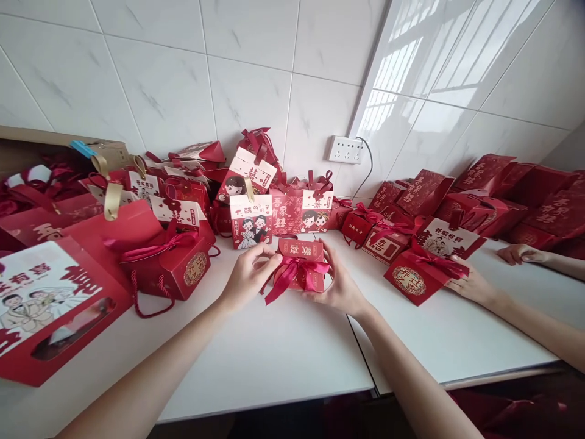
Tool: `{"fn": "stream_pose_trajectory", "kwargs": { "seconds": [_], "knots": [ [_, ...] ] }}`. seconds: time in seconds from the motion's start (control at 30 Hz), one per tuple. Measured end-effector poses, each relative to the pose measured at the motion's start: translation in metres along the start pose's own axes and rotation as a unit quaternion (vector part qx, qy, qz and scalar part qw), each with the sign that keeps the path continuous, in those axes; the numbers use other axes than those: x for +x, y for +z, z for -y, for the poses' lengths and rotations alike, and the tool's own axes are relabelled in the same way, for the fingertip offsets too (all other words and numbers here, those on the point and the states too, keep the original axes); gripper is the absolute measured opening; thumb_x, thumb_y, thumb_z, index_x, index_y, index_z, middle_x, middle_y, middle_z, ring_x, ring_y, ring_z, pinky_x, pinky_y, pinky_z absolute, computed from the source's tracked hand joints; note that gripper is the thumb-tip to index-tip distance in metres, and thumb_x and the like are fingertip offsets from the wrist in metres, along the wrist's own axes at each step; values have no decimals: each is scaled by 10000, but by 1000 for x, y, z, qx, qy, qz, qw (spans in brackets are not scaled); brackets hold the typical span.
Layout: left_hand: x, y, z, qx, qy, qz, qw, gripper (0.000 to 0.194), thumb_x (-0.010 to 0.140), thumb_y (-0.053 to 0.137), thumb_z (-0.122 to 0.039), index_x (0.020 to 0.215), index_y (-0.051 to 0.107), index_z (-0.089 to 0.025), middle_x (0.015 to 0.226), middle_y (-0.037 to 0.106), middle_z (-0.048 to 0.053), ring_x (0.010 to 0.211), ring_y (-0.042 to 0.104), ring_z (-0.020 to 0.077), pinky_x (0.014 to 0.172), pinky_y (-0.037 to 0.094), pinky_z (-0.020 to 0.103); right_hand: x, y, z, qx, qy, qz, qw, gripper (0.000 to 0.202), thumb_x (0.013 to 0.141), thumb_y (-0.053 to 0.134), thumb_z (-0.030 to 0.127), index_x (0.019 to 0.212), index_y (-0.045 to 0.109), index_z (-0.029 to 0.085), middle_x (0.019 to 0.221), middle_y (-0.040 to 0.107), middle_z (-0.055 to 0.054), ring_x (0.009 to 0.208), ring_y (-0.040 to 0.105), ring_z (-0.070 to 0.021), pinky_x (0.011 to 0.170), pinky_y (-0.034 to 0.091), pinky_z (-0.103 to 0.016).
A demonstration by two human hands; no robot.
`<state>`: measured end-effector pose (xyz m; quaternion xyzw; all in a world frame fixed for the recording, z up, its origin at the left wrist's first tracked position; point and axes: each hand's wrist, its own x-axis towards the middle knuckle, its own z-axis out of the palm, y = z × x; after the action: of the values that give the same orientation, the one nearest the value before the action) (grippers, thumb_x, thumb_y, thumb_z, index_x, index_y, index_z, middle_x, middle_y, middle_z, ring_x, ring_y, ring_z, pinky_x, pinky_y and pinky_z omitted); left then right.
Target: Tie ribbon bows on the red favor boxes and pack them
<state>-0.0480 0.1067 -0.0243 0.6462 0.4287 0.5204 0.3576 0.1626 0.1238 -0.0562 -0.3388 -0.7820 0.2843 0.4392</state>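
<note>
A small red gift box [300,247] with gold lettering is held between my two hands over the white table. A dark pink ribbon bow [299,271] is tied across its front, and its tails hang down. My left hand [250,273] is closed at the box's left side, thumb and forefinger beside the ribbon. Wrapped round the right side is my right hand [340,286], its fingers along the edge and beneath. Just behind the box stands a white and red box [251,222] with a cartoon couple and a gold loop handle.
At left are a bow-tied red box [169,265] and a large red gift bag [50,305]. A co-worker's hand [470,280] touches another red box [414,277] at right. More red boxes pile along the tiled wall, under a power strip [346,150].
</note>
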Motion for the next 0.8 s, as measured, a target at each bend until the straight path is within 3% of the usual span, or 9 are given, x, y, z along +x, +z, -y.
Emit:
{"fn": "stream_pose_trajectory", "kwargs": {
  "seconds": [0.13,0.23,0.33,0.43,0.6,0.8],
  "knots": [
    [-3,5,2,-33,53,-17,998,195,763,593,-350,685,548,-177,843,558,28,828,573,162,709,480,263,1,2,-4,-81,-73,-75,991,990,624,769,304,1404,160,285,1406,275,-145,1298,348,-306,986,433,-475],
    [-9,10,3,19,129,-57,990,157,783,593,-285,676,553,-177,855,537,33,894,565,168,789,482,293,0,2,-5,-108,-103,-103,983,970,655,752,303,1411,145,291,1409,260,-145,1314,319,-305,983,444,-470],
    [-17,17,3,124,261,-100,952,111,783,614,-194,691,552,-187,772,483,3,808,541,142,751,475,286,-3,3,-3,-114,-113,-117,980,954,669,742,326,1407,138,313,1410,252,-134,1329,289,-302,975,454,-469],
    [-24,22,2,180,365,-101,908,91,767,643,-141,734,572,-189,782,435,0,764,508,129,676,469,268,-5,4,1,-100,-112,-120,981,967,654,750,374,1397,132,325,1406,243,-135,1322,295,-312,964,461,-479],
    [-28,23,-2,190,420,-111,880,96,745,676,-131,764,610,-198,732,343,-15,727,423,131,654,463,285,-6,7,6,-79,-110,-119,984,984,640,758,409,1387,121,339,1413,218,-138,1319,291,-335,960,457,-503],
    [-26,20,-5,178,421,-114,882,114,737,678,-115,772,620,-207,719,343,-12,730,412,138,674,481,301,-6,9,5,-57,-121,-121,984,993,639,770,367,1393,122,351,1421,212,-125,1326,282,-320,977,450,-494]
  ]
}}
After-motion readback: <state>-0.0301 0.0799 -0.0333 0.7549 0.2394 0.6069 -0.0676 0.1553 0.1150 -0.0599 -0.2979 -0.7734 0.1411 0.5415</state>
